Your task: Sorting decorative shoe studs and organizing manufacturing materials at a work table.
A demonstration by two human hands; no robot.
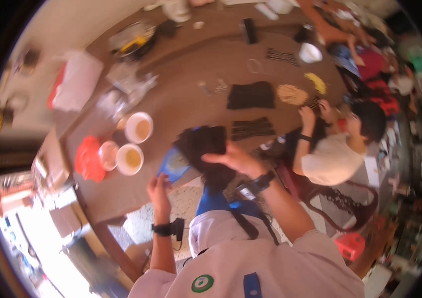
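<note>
1. The black cloth pile lies at the near edge of the worktop, between the person's two hands.
2. The left hand is at about half past seven from that pile. Its fingertips come up to the lower corner of a blue piece, at one o'clock from this hand; blur hides the contact, so I cannot tell whether it grips.
3. The blue piece reaches up to the pile's left edge and bears a pale greyish patch.
4. The right hand is at four o'clock from the pile, thumb and fingers spread apart rather than clenched. The thumb overlaps the dark cloth in view; whether it touches, I cannot tell.
5. At one o'clock from the right hand lies a dark strip stack; farther off, near twelve, a flat black stack.
6. At half past ten from the left hand stand two white cups, with a red bag at ten o'clock.
7. At three o'clock from the right hand sits a co-worker.
</note>
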